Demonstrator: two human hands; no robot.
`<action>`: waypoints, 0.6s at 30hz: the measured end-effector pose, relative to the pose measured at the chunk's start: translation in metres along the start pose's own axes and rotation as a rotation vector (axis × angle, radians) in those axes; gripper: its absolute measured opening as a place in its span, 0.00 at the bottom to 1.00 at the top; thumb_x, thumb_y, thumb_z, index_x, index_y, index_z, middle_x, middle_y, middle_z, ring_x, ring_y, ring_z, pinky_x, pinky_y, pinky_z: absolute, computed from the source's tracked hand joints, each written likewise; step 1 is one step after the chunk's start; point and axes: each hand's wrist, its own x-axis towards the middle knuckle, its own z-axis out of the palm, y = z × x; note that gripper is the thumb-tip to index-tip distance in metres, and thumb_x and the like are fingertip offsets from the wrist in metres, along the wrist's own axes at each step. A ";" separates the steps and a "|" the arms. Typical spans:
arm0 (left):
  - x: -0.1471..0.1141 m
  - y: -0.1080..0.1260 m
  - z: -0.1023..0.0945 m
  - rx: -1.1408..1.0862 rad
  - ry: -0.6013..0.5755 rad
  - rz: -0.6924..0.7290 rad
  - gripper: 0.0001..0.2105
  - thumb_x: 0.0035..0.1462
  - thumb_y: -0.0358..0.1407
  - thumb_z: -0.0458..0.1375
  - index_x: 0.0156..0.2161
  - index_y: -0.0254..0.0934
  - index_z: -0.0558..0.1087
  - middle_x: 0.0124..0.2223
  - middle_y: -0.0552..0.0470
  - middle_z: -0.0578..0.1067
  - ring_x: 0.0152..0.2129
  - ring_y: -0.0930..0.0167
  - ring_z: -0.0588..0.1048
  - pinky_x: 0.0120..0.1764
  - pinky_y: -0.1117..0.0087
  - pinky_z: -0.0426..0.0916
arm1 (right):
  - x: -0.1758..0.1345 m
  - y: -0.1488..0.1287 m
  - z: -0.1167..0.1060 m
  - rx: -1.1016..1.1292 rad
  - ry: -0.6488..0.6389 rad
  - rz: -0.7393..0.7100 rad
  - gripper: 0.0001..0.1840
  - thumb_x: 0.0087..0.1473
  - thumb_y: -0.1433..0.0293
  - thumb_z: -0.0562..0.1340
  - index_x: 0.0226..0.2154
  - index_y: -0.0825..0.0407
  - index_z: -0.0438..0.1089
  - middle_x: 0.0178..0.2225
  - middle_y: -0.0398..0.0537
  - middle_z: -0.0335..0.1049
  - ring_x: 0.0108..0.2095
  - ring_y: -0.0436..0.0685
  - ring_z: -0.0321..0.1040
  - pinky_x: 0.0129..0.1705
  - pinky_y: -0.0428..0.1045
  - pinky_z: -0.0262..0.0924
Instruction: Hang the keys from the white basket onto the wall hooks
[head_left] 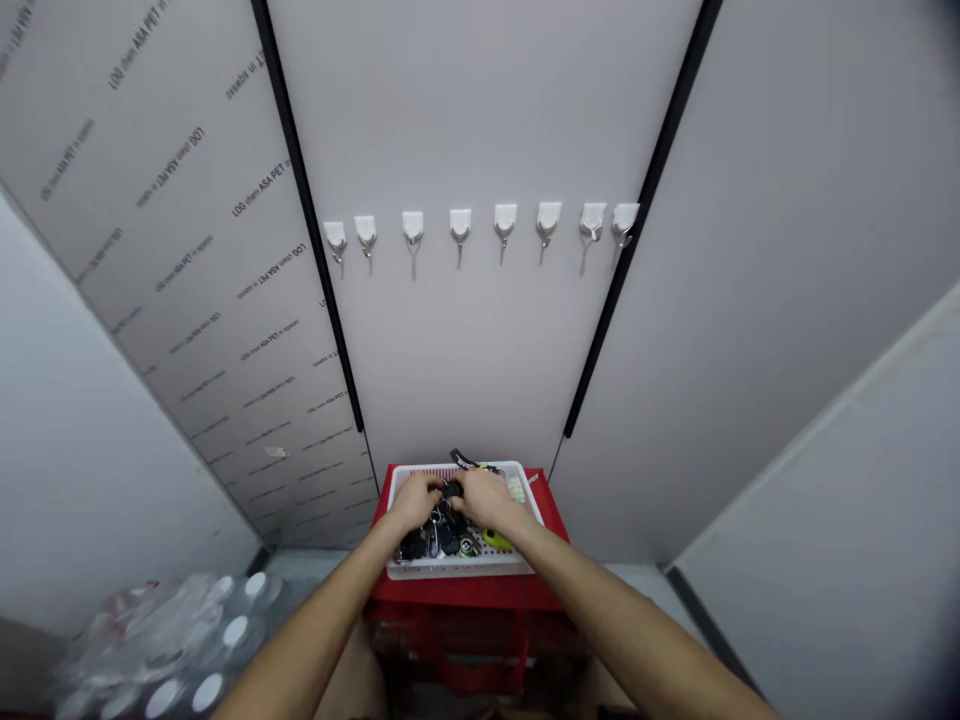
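Observation:
A white perforated plastic basket (465,570) holds a jumble of keychains (448,538), mostly black, with metal rings and clips among them. My left hand (415,500) reaches into its left half, fingers curled in a pinch. Close beside it, my right hand (485,497) bends its fingers the same way. Between the fingertips of both hands is a black keychain (452,490), its shape partly covered. A yellow-green item (496,540) lies under my right wrist, and a black strap (463,459) hangs over the basket's far rim.
The basket stands on a red box or bag (465,592) against a pale panel wall. A row of several white adhesive hooks (460,224) runs across the panel above. Black strips (300,190) edge the panel. Plastic-wrapped bottles (236,632) stand on the floor at left.

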 end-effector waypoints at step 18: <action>0.004 0.021 0.006 -0.010 -0.004 -0.186 0.11 0.41 0.38 0.48 0.24 0.33 0.70 0.21 0.54 0.70 0.23 0.73 0.67 0.25 0.77 0.56 | 0.000 0.015 0.016 0.375 -0.020 -0.015 0.14 0.34 0.77 0.51 0.25 0.52 0.68 0.26 0.45 0.68 0.28 0.50 0.62 0.30 0.42 0.52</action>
